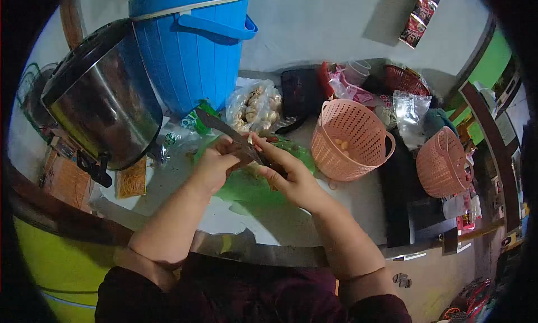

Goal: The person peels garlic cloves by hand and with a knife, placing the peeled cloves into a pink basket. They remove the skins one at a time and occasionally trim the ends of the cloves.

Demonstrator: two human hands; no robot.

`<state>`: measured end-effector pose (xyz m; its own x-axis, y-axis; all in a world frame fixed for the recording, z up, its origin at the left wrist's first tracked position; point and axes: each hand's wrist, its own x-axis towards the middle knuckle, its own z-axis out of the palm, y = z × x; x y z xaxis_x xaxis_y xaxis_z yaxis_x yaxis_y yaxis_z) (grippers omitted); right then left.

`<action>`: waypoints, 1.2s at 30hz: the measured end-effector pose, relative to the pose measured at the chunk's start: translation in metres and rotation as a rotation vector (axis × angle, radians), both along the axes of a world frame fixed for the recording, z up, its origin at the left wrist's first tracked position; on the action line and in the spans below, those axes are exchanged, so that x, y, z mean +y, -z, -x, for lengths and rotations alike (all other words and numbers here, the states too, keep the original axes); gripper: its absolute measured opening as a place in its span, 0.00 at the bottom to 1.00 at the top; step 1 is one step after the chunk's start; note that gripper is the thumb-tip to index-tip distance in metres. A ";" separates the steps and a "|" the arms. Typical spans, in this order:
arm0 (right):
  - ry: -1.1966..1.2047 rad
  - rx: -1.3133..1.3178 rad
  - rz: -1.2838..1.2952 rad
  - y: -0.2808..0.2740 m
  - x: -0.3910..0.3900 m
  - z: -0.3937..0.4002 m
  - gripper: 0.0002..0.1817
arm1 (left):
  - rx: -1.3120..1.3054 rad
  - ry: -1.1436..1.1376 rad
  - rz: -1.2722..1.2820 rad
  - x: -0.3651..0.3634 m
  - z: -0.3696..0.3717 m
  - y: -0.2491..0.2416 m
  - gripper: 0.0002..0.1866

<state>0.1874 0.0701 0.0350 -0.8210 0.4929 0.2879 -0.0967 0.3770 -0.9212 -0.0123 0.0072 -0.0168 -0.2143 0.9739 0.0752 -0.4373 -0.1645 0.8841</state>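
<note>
My right hand is wrapped round the dark handle of a knife, whose broad blade points up and to the left. Close against the blade, my left hand has its fingers pinched together; what they hold is too small and covered to name. Beneath both hands lies a green plastic bag with scraps on it. To the right stands a pink perforated basket with several small pale cloves at its bottom. Behind my hands sits a clear bag of garlic bulbs.
A tall blue lidded bucket and a dark shiny pot stand at the back left. A second pink basket is at far right. Red sachets hang on the wall. A packet of orange-brown strands lies below the pot.
</note>
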 end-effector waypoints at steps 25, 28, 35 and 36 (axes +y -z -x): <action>-0.032 0.068 0.597 -0.005 0.002 -0.002 0.26 | 0.000 0.087 -0.079 -0.002 -0.006 -0.016 0.16; -0.064 0.058 0.497 -0.009 0.001 -0.005 0.27 | -0.046 0.086 -0.083 -0.004 -0.008 -0.020 0.16; -0.127 -0.003 0.273 -0.002 0.001 -0.004 0.32 | -0.057 0.045 -0.077 -0.010 -0.009 -0.023 0.17; -0.127 -0.006 0.252 -0.002 0.001 -0.004 0.33 | -0.039 0.028 -0.080 -0.011 -0.010 -0.025 0.17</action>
<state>0.1916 0.0711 0.0370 -0.8820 0.4417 0.1645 -0.1229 0.1213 -0.9850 -0.0021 -0.0035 0.0083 -0.1912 0.9708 0.1447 -0.4766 -0.2207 0.8509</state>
